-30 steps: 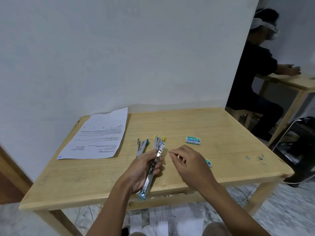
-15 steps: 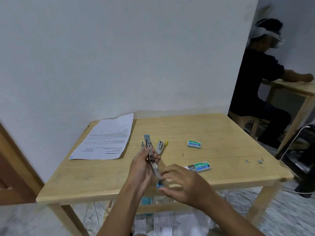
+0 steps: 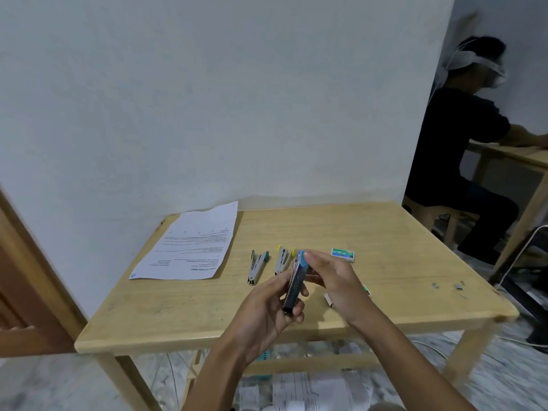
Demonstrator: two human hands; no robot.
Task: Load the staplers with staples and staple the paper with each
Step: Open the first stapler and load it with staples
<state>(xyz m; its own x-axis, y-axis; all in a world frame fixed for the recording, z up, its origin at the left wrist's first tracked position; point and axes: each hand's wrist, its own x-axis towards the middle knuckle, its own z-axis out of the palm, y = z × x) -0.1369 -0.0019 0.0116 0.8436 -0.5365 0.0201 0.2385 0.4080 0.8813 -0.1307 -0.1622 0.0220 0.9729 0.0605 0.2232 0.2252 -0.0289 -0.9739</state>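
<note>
Now | left hand (image 3: pixel 264 312) grips blue stapler (image 3: pixel 296 281) | right hand (image 3: pixel 338 280) pinches its far end | best closed squarely, without twisting.

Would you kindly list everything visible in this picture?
table: one, pale wood, centre
paper: one, white printed, table's far left
teal stapler: one, right of paper
yellow stapler: one, beside teal stapler
blue stapler: one, held above table
staple boxes: two, green-labelled; one far, one partly behind right hand
loose staples: few, grey, table's right end
person: one, dark clothes, seated back right
floor papers: several, white, under table
left hand: grips blue stapler's lower end
right hand: pinches its blue top
</note>
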